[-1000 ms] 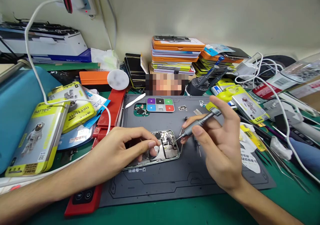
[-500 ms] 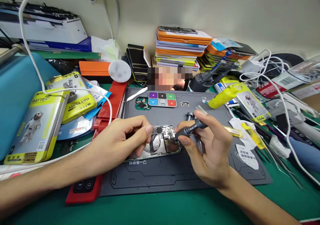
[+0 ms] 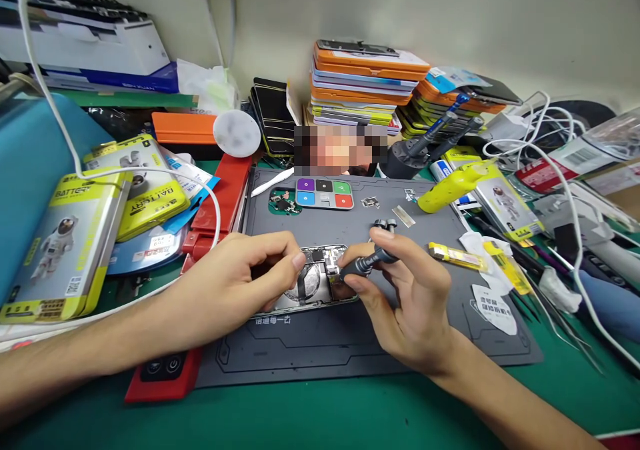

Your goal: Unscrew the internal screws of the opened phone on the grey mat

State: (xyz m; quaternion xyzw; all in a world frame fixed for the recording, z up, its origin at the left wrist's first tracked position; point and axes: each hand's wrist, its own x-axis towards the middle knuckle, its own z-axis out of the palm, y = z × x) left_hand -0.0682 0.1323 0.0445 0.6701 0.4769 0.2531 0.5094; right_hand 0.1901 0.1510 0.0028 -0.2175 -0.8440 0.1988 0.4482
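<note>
An opened phone [image 3: 303,289] lies on the grey mat, its internal parts and round charging coil exposed. My left hand [image 3: 263,267] is closed over its left part, thumb and fingertips pressed together at the upper edge; the fingers underneath are hidden. In my right hand [image 3: 415,297] is a dark grey screwdriver [image 3: 373,261], pinched between thumb and fingers and tilted. Its lower end is over the phone's right part, where the metal plates are; the tip is hidden. Just behind the right hand, dark round-capped tool ends [image 3: 385,224] rest on the mat.
A coloured screw tray [image 3: 325,200] and a small green circuit board [image 3: 284,201] sit at the mat's back. A red device [image 3: 220,203] borders the left side, near yellow battery boxes [image 3: 67,243]. Yellow bottle [image 3: 453,188], tweezers [image 3: 565,327] and white cable [image 3: 575,250] crowd the right.
My right hand and the screwdriver have shifted left and slightly down over the phone's right part, uncovering a small clear strip on the mat. My left hand stays on the phone.
</note>
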